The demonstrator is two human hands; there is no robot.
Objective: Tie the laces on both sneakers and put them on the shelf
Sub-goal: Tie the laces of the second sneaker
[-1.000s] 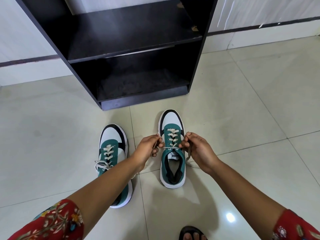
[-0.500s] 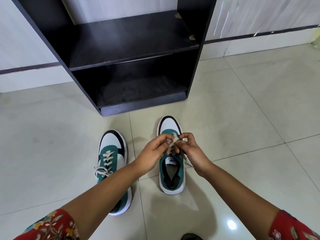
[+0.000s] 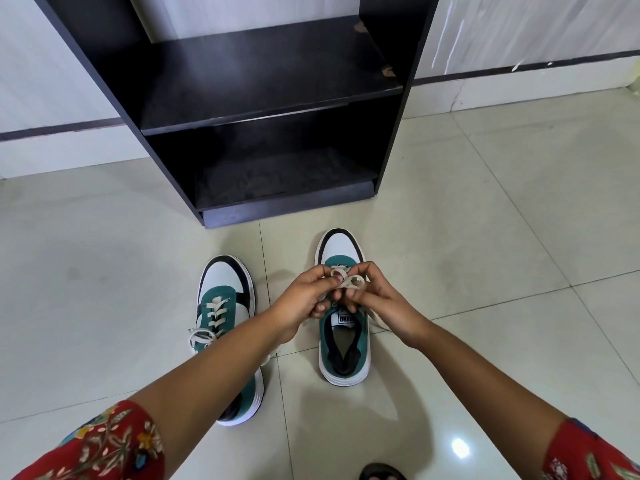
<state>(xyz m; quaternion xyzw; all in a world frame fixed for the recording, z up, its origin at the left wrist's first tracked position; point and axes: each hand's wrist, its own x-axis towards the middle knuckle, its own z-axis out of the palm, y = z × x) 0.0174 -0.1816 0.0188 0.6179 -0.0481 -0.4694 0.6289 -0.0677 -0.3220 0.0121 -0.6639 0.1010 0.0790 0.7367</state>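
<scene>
Two green, white and black sneakers stand on the tiled floor, toes toward a black shelf unit. The left sneaker has its cream laces in a bow, and my left forearm crosses over its heel. Above the tongue of the right sneaker, my left hand and my right hand meet. Both pinch the cream lace, which forms two small loops between my fingertips. My hands hide the sneaker's laced middle.
The shelf unit has a lower compartment and a board above it, both bare. A white wall with a dark stripe runs behind. A sandalled foot shows at the bottom edge. Glossy tiles surround the shoes.
A second ago my hands were apart, pulling the lace ends sideways. They have come together over the right sneaker and formed loops in the lace. The view has tilted up slightly.
</scene>
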